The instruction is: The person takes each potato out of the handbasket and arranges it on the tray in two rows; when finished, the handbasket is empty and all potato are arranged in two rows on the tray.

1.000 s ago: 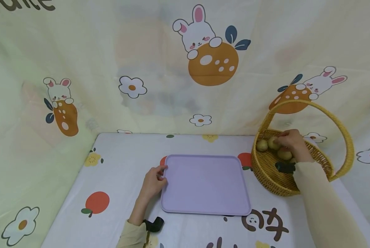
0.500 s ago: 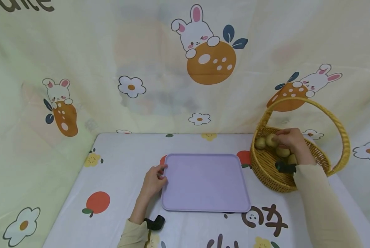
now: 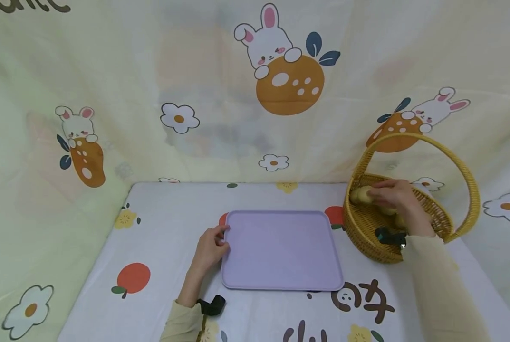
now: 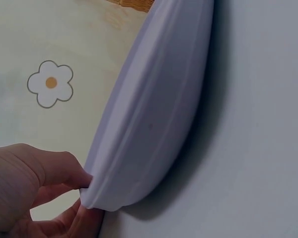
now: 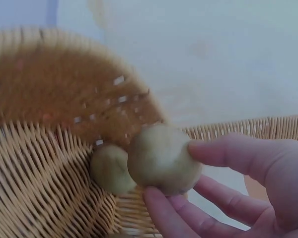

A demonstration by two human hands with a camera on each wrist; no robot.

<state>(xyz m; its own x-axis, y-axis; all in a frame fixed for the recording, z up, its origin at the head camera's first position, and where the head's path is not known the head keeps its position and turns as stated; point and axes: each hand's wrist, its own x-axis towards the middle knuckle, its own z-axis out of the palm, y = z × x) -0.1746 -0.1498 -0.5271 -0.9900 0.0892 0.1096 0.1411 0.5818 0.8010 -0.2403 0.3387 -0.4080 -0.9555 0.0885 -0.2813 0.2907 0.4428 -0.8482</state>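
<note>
My right hand (image 3: pixel 402 202) reaches into the yellow wicker basket (image 3: pixel 366 244) at the right of the head view. In the right wrist view its thumb and fingers pinch a small round potato (image 5: pixel 161 161) with dull yellow-green skin. Behind it, another potato (image 5: pixel 111 168) lies against the basket's wall. More potatoes are partly hidden under the hand in the head view. My left hand (image 3: pixel 209 249) holds the left edge of a flat lilac tray (image 3: pixel 282 251); the left wrist view shows the thumb on top of the rim and fingers below.
The basket's tall hoop handle (image 3: pixel 473 185) arches over my right forearm. A printed white cloth (image 3: pixel 173 209) covers the table, and a patterned curtain (image 3: pixel 220 95) hangs behind it. A black wrist device (image 3: pixel 212 305) sits on my left wrist.
My right hand has shifted slightly left inside the basket and now covers more of the potatoes. My left hand stays at the tray's edge. The head view has moved a little.
</note>
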